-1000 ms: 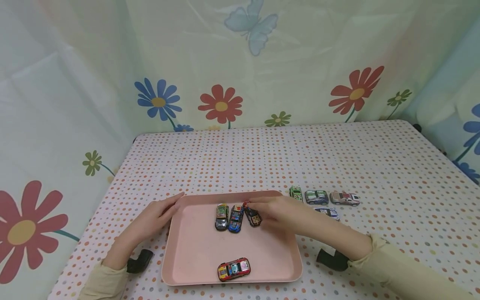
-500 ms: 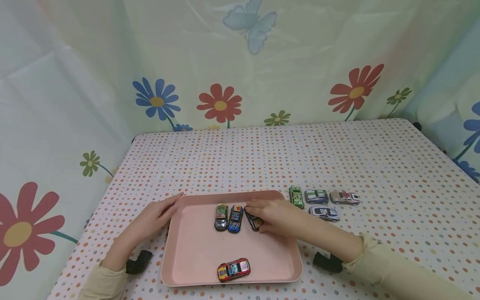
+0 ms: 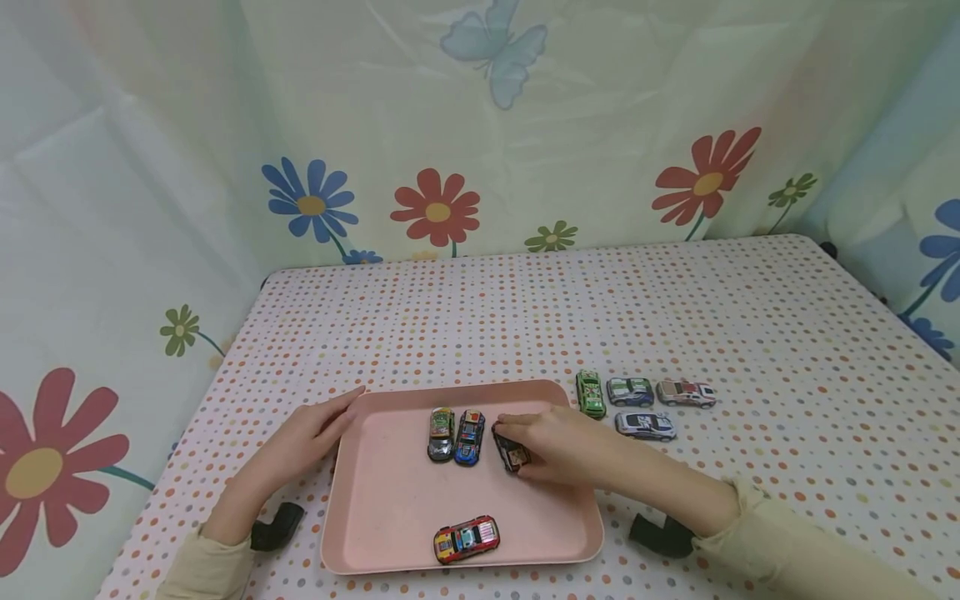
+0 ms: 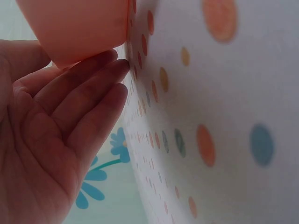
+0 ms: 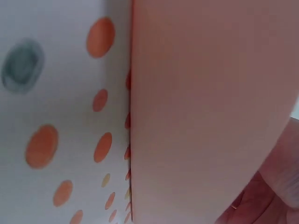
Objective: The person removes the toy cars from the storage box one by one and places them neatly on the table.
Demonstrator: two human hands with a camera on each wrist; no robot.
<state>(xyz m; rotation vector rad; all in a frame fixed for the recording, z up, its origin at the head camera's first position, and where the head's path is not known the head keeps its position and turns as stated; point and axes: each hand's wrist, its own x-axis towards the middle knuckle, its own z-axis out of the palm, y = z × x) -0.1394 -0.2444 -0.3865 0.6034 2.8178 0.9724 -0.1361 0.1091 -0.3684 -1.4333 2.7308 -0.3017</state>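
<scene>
My right hand [image 3: 558, 442] reaches into the pink tray [image 3: 405, 517] and pinches a black toy car [image 3: 510, 454], fingers at its far end and thumb near its front. Part of that car is hidden under the hand. Left of it, a blue toy car [image 3: 469, 437] and a green-and-silver one [image 3: 441, 433] stand side by side. A red-and-yellow toy car [image 3: 467, 540] lies crosswise near the tray's front wall. At the tray's far left corner rests my left hand [image 3: 303, 442]; in the left wrist view its nearly straight fingers [image 4: 93, 102] lie against the outer wall.
Right of the tray, on the dotted tablecloth [image 3: 420, 325], are a green toy car [image 3: 591, 394], a green-and-white one [image 3: 631, 391], a red-and-white one [image 3: 686, 392] and a white-and-blue one [image 3: 646, 425]. The tray wall [image 5: 205, 93] blocks most of the right wrist view.
My right hand has drawn the black toy car slightly toward me and to the right, widening its gap from the blue one. My left hand has stayed at the tray corner.
</scene>
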